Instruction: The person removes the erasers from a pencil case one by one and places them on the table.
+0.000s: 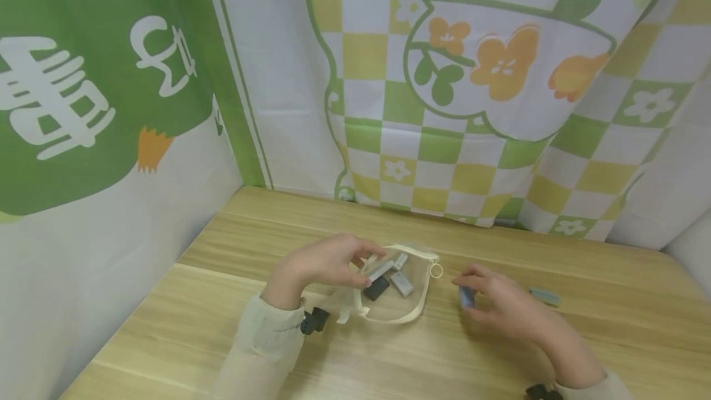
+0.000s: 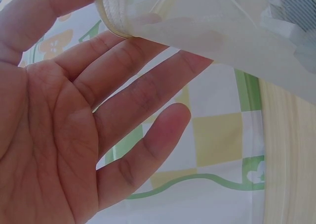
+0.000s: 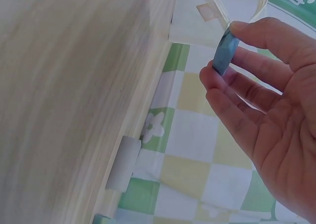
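A see-through pouch with a cream zip (image 1: 413,315) lies on the table, its mouth open. Several small grey, white and black blocks are inside, among them a black one (image 1: 376,289) and a grey one (image 1: 402,284). My left hand (image 1: 330,262) pinches the pouch's left rim between thumb and fingers; the wrist view shows the zip edge (image 2: 114,16) there, the other fingers spread below. To the right of the pouch, my right hand (image 1: 502,301) pinches a small flat blue block (image 3: 225,52) between its thumb and fingertips, apart from the pouch.
A small teal piece (image 1: 545,296) lies on the wooden table (image 1: 611,313) beyond the right hand. In the right wrist view a whitish block (image 3: 123,163) stands near the table edge. Patterned curtains (image 1: 444,141) hang behind and at the left.
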`<state>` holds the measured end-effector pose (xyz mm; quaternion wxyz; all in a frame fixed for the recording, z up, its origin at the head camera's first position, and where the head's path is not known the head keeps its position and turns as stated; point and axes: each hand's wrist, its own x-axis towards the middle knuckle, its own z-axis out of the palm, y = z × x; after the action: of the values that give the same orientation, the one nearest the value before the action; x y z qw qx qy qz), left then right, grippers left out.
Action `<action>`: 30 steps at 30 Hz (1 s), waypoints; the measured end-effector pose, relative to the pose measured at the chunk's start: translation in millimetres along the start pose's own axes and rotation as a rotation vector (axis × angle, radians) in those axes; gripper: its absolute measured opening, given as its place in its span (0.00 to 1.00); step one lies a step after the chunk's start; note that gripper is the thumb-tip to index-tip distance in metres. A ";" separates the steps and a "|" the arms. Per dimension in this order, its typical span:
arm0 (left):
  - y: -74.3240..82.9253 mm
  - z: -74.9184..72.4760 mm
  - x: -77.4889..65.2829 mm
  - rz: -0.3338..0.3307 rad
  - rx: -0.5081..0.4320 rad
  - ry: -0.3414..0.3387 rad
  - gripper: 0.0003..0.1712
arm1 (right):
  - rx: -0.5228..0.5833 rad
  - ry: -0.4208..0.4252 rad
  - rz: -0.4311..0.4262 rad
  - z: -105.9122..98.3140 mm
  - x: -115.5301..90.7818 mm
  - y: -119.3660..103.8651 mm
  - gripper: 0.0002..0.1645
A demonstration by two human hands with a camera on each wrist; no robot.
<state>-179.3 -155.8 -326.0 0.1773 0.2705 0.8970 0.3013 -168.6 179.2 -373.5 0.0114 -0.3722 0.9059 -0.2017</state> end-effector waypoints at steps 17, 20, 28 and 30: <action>0.4 -1.1 -1.2 -0.001 0.006 0.007 0.33 | 0.040 0.009 0.004 -2.4 -7.3 12.3 0.27; 0.9 -1.5 -1.5 0.000 0.006 0.006 0.33 | 0.042 0.007 0.002 -3.1 -9.1 15.0 0.27; 0.6 -1.5 -2.2 -0.002 0.004 0.006 0.33 | 0.021 0.017 0.003 -2.7 -14.1 22.7 0.26; 0.5 -1.5 -2.3 0.000 0.010 0.006 0.33 | 0.028 0.010 0.012 -3.0 -14.5 23.7 0.26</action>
<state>-178.0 -157.5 -324.2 0.1733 0.2703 0.8990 0.2978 -174.4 205.4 -381.5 0.0134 -0.3656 0.9052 -0.2164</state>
